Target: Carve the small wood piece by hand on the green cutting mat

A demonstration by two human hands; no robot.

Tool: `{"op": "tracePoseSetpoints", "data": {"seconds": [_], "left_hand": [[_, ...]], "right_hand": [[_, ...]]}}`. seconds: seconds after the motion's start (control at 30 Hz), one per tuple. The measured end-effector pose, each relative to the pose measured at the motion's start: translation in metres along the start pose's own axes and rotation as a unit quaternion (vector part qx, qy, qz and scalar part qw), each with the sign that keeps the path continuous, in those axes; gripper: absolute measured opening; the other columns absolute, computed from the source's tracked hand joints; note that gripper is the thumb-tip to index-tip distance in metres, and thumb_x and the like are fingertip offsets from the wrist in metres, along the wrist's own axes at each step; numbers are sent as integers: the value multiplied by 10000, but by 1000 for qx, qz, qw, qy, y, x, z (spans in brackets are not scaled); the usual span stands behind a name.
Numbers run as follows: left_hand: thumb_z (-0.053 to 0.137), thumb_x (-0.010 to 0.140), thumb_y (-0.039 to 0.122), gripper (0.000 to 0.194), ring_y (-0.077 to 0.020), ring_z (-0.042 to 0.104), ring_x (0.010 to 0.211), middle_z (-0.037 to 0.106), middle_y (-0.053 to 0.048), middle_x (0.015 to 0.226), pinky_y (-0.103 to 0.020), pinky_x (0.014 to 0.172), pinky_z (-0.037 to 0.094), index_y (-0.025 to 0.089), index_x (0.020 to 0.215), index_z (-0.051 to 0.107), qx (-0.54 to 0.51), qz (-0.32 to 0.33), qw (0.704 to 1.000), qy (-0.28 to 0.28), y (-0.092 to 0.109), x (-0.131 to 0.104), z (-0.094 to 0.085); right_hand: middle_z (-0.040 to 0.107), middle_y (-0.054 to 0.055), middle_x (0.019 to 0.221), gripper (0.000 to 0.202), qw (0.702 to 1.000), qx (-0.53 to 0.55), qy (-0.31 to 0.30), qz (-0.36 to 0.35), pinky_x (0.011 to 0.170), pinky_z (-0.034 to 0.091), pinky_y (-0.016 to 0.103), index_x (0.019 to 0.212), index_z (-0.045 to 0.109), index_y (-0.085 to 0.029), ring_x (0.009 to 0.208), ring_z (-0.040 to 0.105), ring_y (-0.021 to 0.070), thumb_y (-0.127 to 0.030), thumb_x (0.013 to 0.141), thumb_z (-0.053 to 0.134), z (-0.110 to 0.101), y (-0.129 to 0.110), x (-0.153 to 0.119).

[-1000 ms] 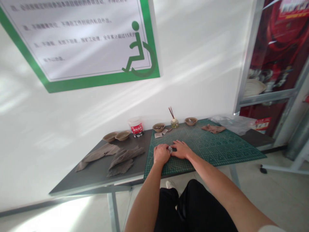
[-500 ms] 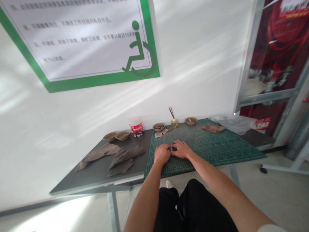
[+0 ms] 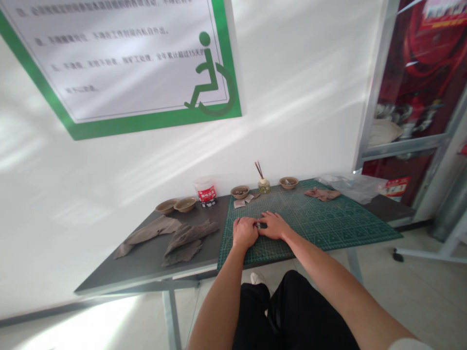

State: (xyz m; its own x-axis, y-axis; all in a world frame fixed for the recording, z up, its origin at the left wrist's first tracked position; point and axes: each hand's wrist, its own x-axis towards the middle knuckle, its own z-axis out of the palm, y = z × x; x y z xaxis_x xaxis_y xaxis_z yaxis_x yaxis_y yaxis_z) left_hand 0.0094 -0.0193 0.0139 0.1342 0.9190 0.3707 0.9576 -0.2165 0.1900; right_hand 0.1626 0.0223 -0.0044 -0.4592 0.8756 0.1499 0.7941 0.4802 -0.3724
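Close together over the green cutting mat are my two hands. My left hand is closed, its fingers curled and the thumb side against a small grey-and-dark piece. From the other side my right hand holds the same piece between thumb and fingers, with its upper fingers reaching forward over the mat. Most of the piece is hidden by the fingers, and its kind is too small to make out. Beyond the hands, small pale paper squares lie by a brown bowl with small bits in it.
Grey cloths and brown bowls lie left on the dark table. A red-labelled tub, a glass jar with sticks and another bowl line the wall. Right are a brownish cloth and clear plastic.
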Motion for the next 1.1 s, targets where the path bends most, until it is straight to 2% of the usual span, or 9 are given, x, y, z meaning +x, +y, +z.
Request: {"op": "tracePoseSetpoints", "data": {"seconds": [0.17, 0.43, 0.77, 1.1], "left_hand": [[449, 816, 226, 240, -175, 513, 1064, 658, -26, 1021, -352, 1032, 247, 255, 930, 658, 0, -8, 1000, 11, -1, 1, 2], [436, 835, 235, 296, -160, 545, 1041, 643, -12, 1100, -271, 928, 366, 272, 1042, 644, -18, -33, 998, -45, -1, 5, 0], [445, 825, 240, 285, -166, 540, 1041, 653, -22, 1062, -270, 921, 375, 265, 1011, 659, -9, -5, 1000, -11, -6, 6, 6], [450, 830, 244, 290, -164, 539, 1042, 650, -32, 1066, -265, 912, 379, 259, 1037, 653, -6, -14, 1000, -18, -5, 6, 4]], "right_hand": [[303, 54, 1456, 597, 1000, -1, -2, -1, 1065, 112, 473, 1283, 486, -288, 1349, 201, 276, -537, 742, 511, 0, 0, 0], [293, 50, 1460, 610, 1000, 5, -10, 4, 1067, 108, 473, 1291, 476, -292, 1350, 197, 275, -549, 739, 516, -2, -1, -1], [286, 49, 1464, 613, 1000, 5, -14, 9, 1068, 101, 473, 1294, 472, -292, 1353, 187, 272, -545, 738, 518, -2, -1, 0], [289, 58, 1462, 612, 1000, 4, -11, 4, 1070, 97, 470, 1292, 477, -286, 1350, 196, 273, -554, 743, 511, -2, -1, 0]]}}
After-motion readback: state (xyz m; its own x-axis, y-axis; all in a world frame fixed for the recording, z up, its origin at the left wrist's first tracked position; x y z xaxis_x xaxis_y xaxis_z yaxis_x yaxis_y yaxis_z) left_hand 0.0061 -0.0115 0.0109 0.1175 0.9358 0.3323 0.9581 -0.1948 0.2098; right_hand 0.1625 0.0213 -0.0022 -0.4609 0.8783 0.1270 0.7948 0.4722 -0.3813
